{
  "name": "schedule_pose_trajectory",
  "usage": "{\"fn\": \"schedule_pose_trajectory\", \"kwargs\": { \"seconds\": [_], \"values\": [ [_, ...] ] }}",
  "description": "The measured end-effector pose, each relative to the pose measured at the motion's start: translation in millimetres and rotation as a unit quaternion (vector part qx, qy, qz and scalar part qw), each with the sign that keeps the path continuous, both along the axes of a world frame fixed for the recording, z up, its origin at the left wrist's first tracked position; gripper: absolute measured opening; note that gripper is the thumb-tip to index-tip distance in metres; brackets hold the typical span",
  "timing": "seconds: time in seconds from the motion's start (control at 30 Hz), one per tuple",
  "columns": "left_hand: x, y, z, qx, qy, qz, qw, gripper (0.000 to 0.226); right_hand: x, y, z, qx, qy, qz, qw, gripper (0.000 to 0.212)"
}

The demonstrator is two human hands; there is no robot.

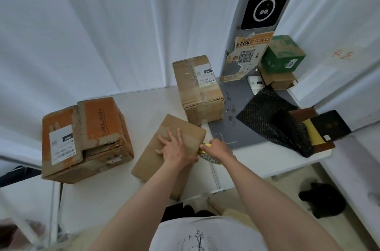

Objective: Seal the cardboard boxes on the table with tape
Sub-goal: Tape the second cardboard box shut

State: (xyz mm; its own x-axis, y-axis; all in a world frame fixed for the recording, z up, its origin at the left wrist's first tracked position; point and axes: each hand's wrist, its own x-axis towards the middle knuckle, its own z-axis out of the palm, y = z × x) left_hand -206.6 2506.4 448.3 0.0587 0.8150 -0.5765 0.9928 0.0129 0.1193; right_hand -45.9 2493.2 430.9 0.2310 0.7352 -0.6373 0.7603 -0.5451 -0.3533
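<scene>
- The plain brown box [164, 156] lies at the near part of the white surface [144, 115], its near corner at or slightly over the front edge. It looks light and stiff with a smooth lid, so it would likely skid unless pinned down.
- The left hand [174, 148] lies flat on the lid with fingers spread, pressing rather than gripping. That seems the sound place to hold it: on the lid, beside the tape line.
- The right hand [218, 150] grips the tape dispenser [207, 155] at the box's right side. A strip of tape appears to run across the lid.
- Room is tight to the right, where the surface's edge and a grey mat [236, 119] lie close. Left of the box there is open surface before the orange box [86, 137].
- The orange box is bulky, with torn, lifted flaps; probably heavier, best steadied from the top.
- Farther back the tall labelled box [199, 88] stands just beyond the plain one, near the curtain [102, 24].
- Black bubble wrap [273, 121] and a green box [282, 54] crowd the far right.
</scene>
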Motion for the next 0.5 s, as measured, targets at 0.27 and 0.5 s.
{"fn": "schedule_pose_trajectory", "kwargs": {
  "seconds": [0.27, 0.5],
  "values": [
    [-14, 14, 2, 0.019, -0.027, -0.009, 0.999, 0.138, 6, -9, 1, 0.11, 0.021, -0.06, 0.992, 0.057],
    [-68, 56, 11, 0.0, -0.087, 0.006, 0.996, 0.148, -1, 0, 18, 0.283, 0.282, -0.14, 0.906, 0.044]
  ]
}}
